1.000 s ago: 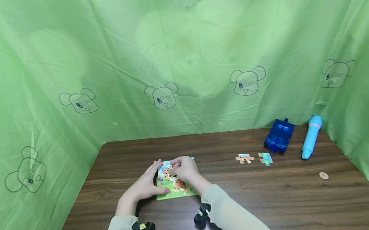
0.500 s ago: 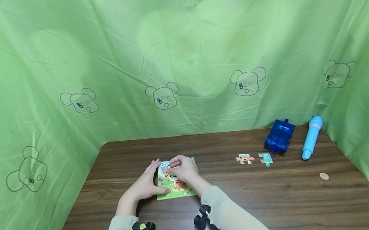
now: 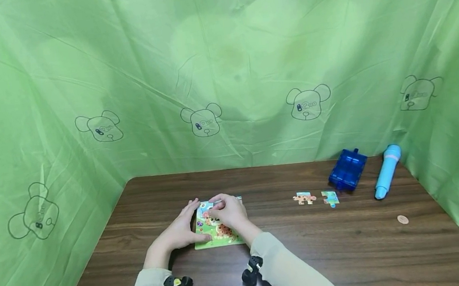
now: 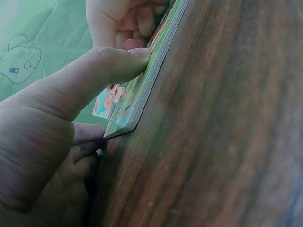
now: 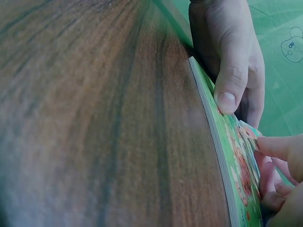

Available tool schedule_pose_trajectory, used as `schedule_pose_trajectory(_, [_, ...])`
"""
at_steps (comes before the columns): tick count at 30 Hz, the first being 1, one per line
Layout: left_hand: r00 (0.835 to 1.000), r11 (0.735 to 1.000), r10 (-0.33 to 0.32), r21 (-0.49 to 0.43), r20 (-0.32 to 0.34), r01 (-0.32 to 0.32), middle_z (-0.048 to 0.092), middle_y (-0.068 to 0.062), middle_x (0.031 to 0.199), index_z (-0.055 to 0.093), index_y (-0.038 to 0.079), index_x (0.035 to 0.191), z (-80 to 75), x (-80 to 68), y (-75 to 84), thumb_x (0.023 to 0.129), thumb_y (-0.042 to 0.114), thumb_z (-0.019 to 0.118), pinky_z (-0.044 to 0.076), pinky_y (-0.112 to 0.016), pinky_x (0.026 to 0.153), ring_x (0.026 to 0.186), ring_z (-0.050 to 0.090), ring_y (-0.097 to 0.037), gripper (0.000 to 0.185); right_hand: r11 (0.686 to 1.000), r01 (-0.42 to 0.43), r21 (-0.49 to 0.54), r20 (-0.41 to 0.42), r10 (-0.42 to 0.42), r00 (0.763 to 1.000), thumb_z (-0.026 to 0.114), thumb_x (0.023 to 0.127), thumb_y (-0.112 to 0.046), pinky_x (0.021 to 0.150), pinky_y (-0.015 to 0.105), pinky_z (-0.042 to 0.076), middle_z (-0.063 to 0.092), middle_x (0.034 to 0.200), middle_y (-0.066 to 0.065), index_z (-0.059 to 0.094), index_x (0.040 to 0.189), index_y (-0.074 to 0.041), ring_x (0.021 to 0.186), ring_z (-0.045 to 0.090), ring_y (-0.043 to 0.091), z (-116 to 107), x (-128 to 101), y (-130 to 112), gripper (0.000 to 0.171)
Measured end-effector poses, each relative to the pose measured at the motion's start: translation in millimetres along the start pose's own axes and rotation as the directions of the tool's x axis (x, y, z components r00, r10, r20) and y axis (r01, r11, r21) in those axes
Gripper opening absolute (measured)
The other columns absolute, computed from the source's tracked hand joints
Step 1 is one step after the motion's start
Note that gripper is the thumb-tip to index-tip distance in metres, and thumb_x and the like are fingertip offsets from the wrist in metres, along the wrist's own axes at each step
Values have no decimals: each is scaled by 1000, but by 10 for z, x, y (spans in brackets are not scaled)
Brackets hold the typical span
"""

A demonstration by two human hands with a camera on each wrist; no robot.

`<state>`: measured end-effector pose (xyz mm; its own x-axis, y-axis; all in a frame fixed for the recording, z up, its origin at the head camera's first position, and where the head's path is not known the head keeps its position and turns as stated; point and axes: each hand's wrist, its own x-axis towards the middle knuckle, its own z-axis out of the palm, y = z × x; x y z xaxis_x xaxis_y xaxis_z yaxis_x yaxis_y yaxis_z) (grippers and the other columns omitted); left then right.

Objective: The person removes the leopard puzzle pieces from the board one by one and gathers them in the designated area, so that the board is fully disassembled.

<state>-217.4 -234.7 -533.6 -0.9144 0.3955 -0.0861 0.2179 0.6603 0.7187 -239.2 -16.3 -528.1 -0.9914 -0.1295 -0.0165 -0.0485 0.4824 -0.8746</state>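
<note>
A green picture puzzle board [image 3: 216, 232] with a spotted animal lies flat on the dark wooden table [image 3: 352, 251]. My left hand [image 3: 184, 228] steadies it: the fingers lie straight along its left edge and the thumb [image 4: 109, 66] presses on its near corner. My right hand [image 3: 229, 210] hovers over the board's far part, fingers curled, pinching a small puzzle piece [image 3: 218, 203] down onto the picture. In the right wrist view the board's edge [image 5: 222, 156] runs beside the left thumb [image 5: 227, 71]. Most of the board's centre is hidden under the hands.
Two loose puzzle pieces [image 3: 304, 197] [image 3: 330, 196] lie to the right. Behind them are a blue transparent box [image 3: 347, 168] and a light blue pen-like toy [image 3: 387, 170]. A small coin [image 3: 402, 219] lies near the right edge. Green cloth [image 3: 222, 77] walls the table on three sides.
Almost nothing: the right hand's fingertips shifted slightly over the board's far edge. The left hand and the board stay put.
</note>
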Motion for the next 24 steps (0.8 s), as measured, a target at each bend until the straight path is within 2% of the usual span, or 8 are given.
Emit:
schedule_pose_trajectory(3, [1000,1000,4,0,-5,-4,19,-19,181,27,2,172,5,3,-16,80,49,97,23,-70,129,168,7,-43,124,997,11,83,12,-12,1000,89,94,-20,76,31,56,78,89,-7,81,117,-18,79,68,6,-15,9,32,25])
schedule_pose_trajectory(5, [1000,1000,6,3,-5,-6,20,-19,181,28,2,172,6,9,-25,80,49,97,22,-69,129,168,8,-43,125,983,15,184,19,-19,1000,88,93,-15,73,29,58,80,91,-2,81,118,-14,79,70,8,-38,15,56,26])
schedule_pose_trajectory(9, [1000,1000,4,7,-4,-4,19,-19,181,27,3,172,1,15,-27,79,50,97,22,-70,129,168,8,-44,125,915,34,402,25,-48,999,85,94,-7,76,32,63,81,99,9,78,126,-5,87,74,15,-128,-1,114,32])
schedule_pose_trajectory(11, [1000,1000,-3,8,1,3,19,-18,181,27,4,173,5,24,-20,79,51,97,22,-69,129,168,8,-43,126,885,37,464,22,-54,998,84,95,-7,78,36,64,80,103,12,76,129,-4,90,75,20,-211,-29,144,35])
schedule_pose_trajectory(14, [1000,1000,-15,5,5,15,18,-16,182,26,6,173,5,29,-12,78,53,97,23,-69,129,168,8,-41,128,878,30,479,18,-44,999,85,96,-12,78,40,64,80,105,11,77,128,-8,95,76,25,-365,-84,153,33])
schedule_pose_trajectory(17, [1000,1000,-24,4,7,24,18,-14,182,26,7,174,4,26,-14,78,55,96,24,-70,129,168,8,-40,128,892,17,451,33,-35,999,85,96,-18,75,38,61,80,101,6,79,124,-13,98,75,33,-531,-138,129,29])
schedule_pose_trajectory(21, [1000,1000,-28,9,6,28,17,-14,182,25,8,174,8,16,-31,79,56,96,25,-71,128,168,8,-41,129,909,26,417,107,-77,991,85,96,-16,68,30,53,79,96,3,78,121,-13,87,70,32,-755,-185,93,26])
schedule_pose_trajectory(24, [1000,1000,-27,4,7,27,16,-14,183,24,7,174,16,15,-33,79,54,96,24,-71,128,168,7,-40,128,921,41,388,141,-104,985,85,96,-15,69,31,52,80,99,5,78,121,-13,86,69,27,-927,-213,75,27])
